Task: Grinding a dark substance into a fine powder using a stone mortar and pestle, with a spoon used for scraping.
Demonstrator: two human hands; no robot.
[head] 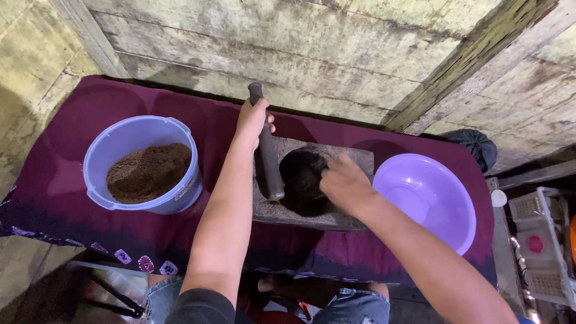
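The left hand (252,120) was wrapped around the upper part of a dark pestle (267,157), fingers closed tight on the shaft, with the top end of the pestle poking out above the fist. The pestle stood nearly upright, leaning slightly, and its thick lower end rested on the flat top of a grey stone mortar block (354,159), just left of the round hollow (300,180) cut into the stone. The right hand (343,183) reached into that hollow from the right side, fingers curled down and bunched together at the rim; whether they pinched anything inside could not be told, since the hollow was dark and the fingertips were hidden.

The mortar block sat in the middle of a counter covered with a deep purple cloth (72,180) that had a patterned hem along the near edge. To the left of the block, well apart from it, stood a pale blue plastic bucket (96,174) partly filled with brown ground powder (149,173). To the right, just beside the block, sat a lilac plastic basin (447,222) that looked bare inside. Behind the counter ran a weathered plank wall (300,54). A dark tied bag (477,147) lay past the far right corner, and white plastic crates (540,240) stood at the right edge
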